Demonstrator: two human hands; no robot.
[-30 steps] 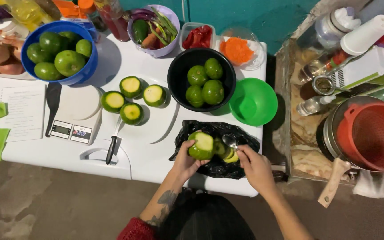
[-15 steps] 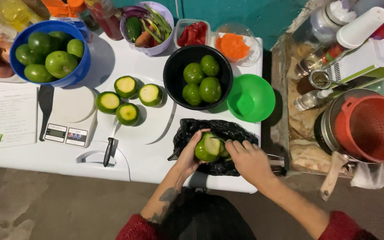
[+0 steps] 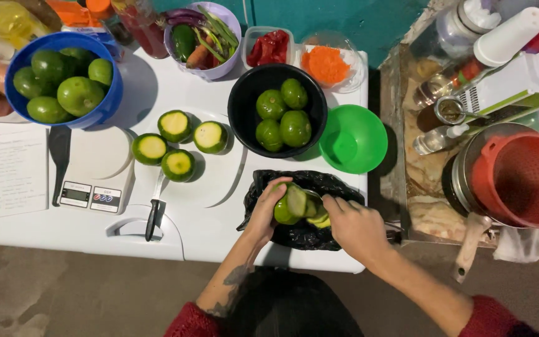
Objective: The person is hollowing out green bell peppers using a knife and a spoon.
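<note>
White desk [image 3: 219, 206] is carrying a crumpled black plastic bag [image 3: 338, 187] at its near edge. Directly over that bag, the left hand [image 3: 264, 209] is gripping a halved round green fruit [image 3: 289, 205], cut face turned toward the right hand [image 3: 355, 228], whose closed grip is working a small metal tool [image 3: 312, 195] into it.

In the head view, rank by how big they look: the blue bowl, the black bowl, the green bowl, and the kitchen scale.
1. Kitchen scale and blue bowl: too close to rank.
2. Black bowl.
3. Green bowl, the smallest.
</note>
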